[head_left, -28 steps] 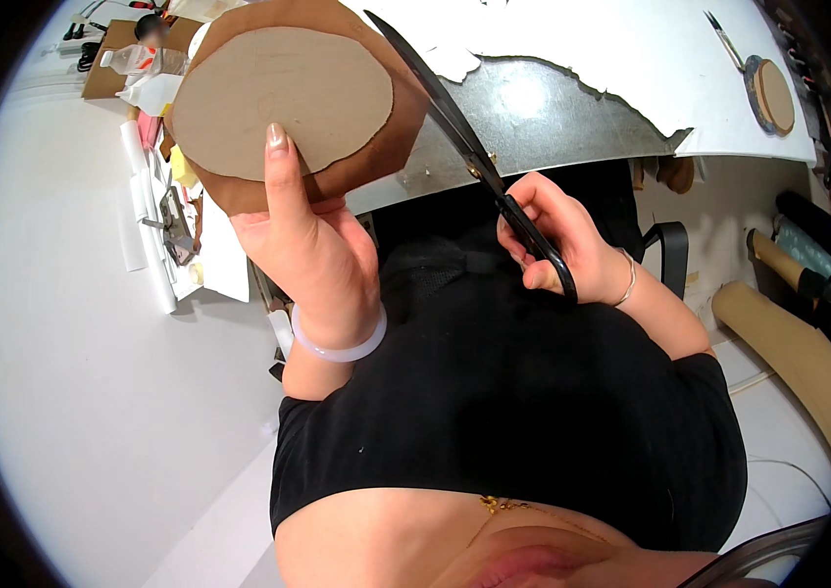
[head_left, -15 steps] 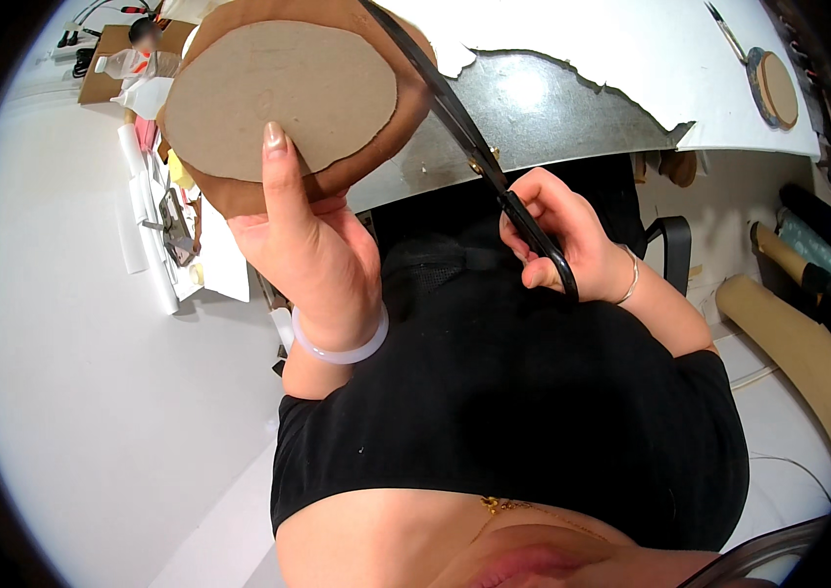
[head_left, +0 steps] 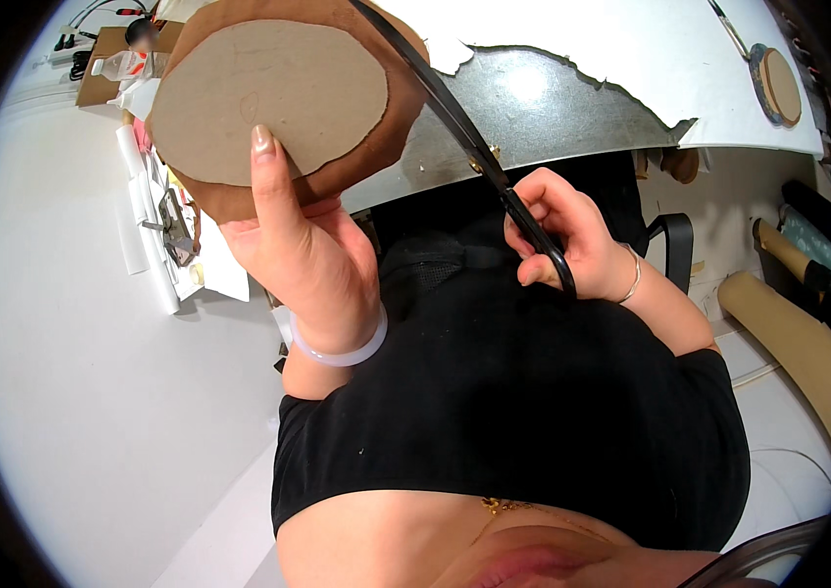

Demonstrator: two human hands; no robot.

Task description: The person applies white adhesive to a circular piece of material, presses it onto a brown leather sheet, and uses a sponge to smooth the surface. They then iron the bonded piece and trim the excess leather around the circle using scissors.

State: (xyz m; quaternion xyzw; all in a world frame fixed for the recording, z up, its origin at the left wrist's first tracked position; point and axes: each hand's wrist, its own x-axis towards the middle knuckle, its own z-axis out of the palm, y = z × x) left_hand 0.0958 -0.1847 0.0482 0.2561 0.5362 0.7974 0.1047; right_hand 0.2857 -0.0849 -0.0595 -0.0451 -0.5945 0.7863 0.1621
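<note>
My left hand point(head_left: 298, 265) grips a piece of brown leather point(head_left: 376, 147) with a grey-beige oval card point(head_left: 288, 88) lying on it, my thumb pressed on the card and my fingers underneath. My right hand point(head_left: 572, 235) is closed on the handles of long black scissors point(head_left: 474, 137). The blades slant up and to the left, over or at the right edge of the leather; whether they bite into it I cannot tell.
A worktable point(head_left: 572, 118) with torn white covering and a grey surface spans the top. A round wooden disc point(head_left: 780, 88) and a brush sit at right. A cardboard box point(head_left: 100, 83), bottle and paper rolls stand at left. A black chair arm point(head_left: 675, 245) and material rolls point(head_left: 788, 363) are at right.
The leather and card in my left hand have shifted slightly left and turned a little. The scissors and my right hand have moved slightly, the blade tip now further up and left.
</note>
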